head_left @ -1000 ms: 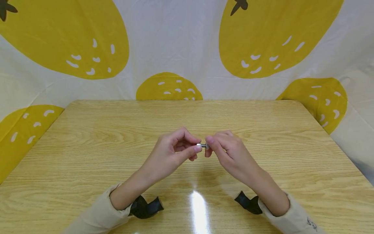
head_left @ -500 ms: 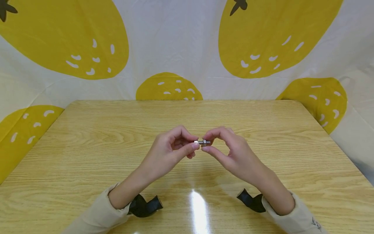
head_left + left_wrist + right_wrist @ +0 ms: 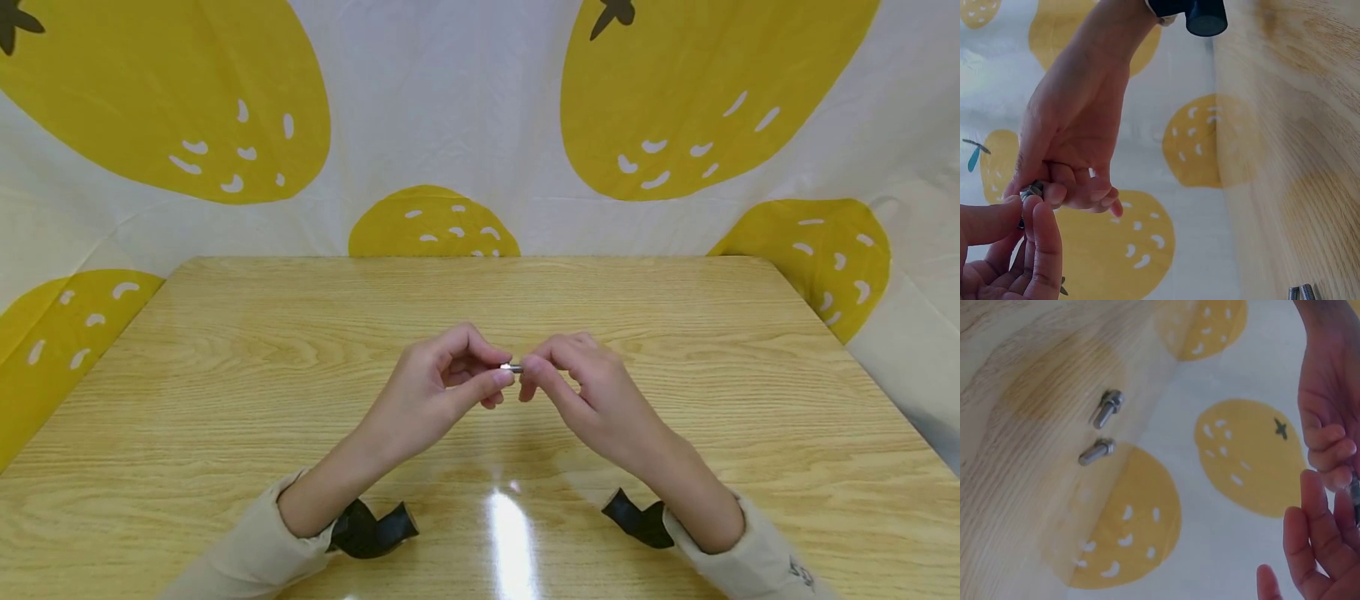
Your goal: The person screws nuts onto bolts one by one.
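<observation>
My left hand (image 3: 442, 383) pinches one end of a small silver bolt (image 3: 513, 368) between thumb and forefinger, above the wooden table. The bolt lies roughly level, pointing at my right hand (image 3: 581, 375). Thumb and fingers of that hand close round the other end, where they cover the nut threaded on it. A short stretch of metal shows between the two hands. From the left wrist, the metal piece (image 3: 1032, 189) appears between both sets of fingertips, partly covered. The right wrist view catches only its edge at the frame's right side.
Two more metal bolts (image 3: 1108, 409) lie side by side on the wooden table (image 3: 1016, 437) in the right wrist view. Their ends also peek in at the bottom of the left wrist view. A white cloth (image 3: 450, 100) with yellow fruit shapes hangs behind the table.
Half a second ago my right thumb and forefinger were spread around the nut, leaving it visible. Now they have curled back over it. My left hand has hardly moved.
</observation>
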{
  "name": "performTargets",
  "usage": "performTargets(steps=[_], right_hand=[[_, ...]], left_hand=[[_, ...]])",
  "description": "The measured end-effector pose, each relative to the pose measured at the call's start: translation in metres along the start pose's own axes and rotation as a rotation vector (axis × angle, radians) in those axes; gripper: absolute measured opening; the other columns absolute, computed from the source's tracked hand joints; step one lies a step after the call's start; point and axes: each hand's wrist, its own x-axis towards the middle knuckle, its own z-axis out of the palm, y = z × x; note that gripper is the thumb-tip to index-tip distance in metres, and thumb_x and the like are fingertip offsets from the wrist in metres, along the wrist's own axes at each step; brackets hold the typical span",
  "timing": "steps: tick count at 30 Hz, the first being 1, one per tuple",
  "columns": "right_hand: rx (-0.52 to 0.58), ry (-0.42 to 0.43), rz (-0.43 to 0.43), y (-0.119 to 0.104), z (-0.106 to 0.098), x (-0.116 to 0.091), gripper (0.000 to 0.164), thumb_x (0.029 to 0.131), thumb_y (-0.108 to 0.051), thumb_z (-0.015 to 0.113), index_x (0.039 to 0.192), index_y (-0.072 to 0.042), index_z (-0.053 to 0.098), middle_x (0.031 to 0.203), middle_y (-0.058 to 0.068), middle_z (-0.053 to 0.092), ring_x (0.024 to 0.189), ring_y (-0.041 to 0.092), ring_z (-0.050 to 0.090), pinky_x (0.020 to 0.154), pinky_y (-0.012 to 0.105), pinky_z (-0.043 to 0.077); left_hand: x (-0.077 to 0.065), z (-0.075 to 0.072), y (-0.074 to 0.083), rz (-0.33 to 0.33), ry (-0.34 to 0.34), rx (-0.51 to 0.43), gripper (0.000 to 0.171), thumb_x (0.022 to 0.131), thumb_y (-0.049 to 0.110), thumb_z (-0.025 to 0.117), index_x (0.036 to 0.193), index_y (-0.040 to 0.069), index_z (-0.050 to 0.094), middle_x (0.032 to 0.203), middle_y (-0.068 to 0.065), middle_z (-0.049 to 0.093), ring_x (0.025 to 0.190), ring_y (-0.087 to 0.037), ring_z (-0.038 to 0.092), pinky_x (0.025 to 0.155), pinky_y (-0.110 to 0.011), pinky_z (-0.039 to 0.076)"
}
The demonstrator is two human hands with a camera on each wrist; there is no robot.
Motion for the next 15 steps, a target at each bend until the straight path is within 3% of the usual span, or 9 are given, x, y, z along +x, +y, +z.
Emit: performTargets(steps=[5, 9, 10, 15], right_hand=[[0.009, -0.015, 0.095, -0.002, -0.002, 0.001, 0.034, 0.1, -0.022, 0.044, 0.074, -0.017, 0.064, 0.071, -0.013, 0.063, 0.087, 0.012, 0.054, 0.079, 0.034, 0.043], [0.019, -0.036, 0.11, -0.002, -0.008, 0.001, 0.016, 0.095, -0.025, 0.054, 0.091, -0.014, 0.066, 0.081, -0.011, 0.065, 0.086, 0.01, 0.054, 0.078, 0.033, 0.044], [0.024, -0.038, 0.101, -0.002, -0.01, 0.001, 0.012, 0.092, -0.024, 0.059, 0.096, -0.013, 0.065, 0.085, -0.01, 0.065, 0.087, 0.009, 0.054, 0.077, 0.031, 0.045], [0.026, -0.002, -0.035, 0.0, -0.013, 0.001, 0.029, 0.08, -0.009, 0.073, 0.106, -0.01, 0.06, 0.097, -0.005, 0.064, 0.089, 0.008, 0.055, 0.077, 0.026, 0.047]], left_hand=[[0.0, 0.001, -0.001, 0.004, -0.007, 0.009, 0.007, 0.087, 0.002, 0.063, 0.093, 0.001, 0.059, 0.088, -0.013, 0.066, 0.068, -0.015, 0.064, 0.065, -0.031, 0.057], [0.0, 0.0, 0.0, -0.006, 0.0, 0.02, 0.007, 0.087, 0.003, 0.062, 0.094, 0.002, 0.06, 0.088, -0.011, 0.066, 0.068, -0.015, 0.064, 0.065, -0.031, 0.056], [0.0, 0.0, 0.0, -0.007, 0.003, 0.021, 0.007, 0.087, 0.003, 0.062, 0.094, 0.002, 0.06, 0.088, -0.011, 0.066, 0.068, -0.015, 0.064, 0.065, -0.031, 0.056], [0.001, -0.002, 0.001, -0.006, 0.006, 0.004, 0.008, 0.087, 0.002, 0.062, 0.094, 0.0, 0.059, 0.088, -0.015, 0.065, 0.068, -0.015, 0.063, 0.065, -0.032, 0.057]])
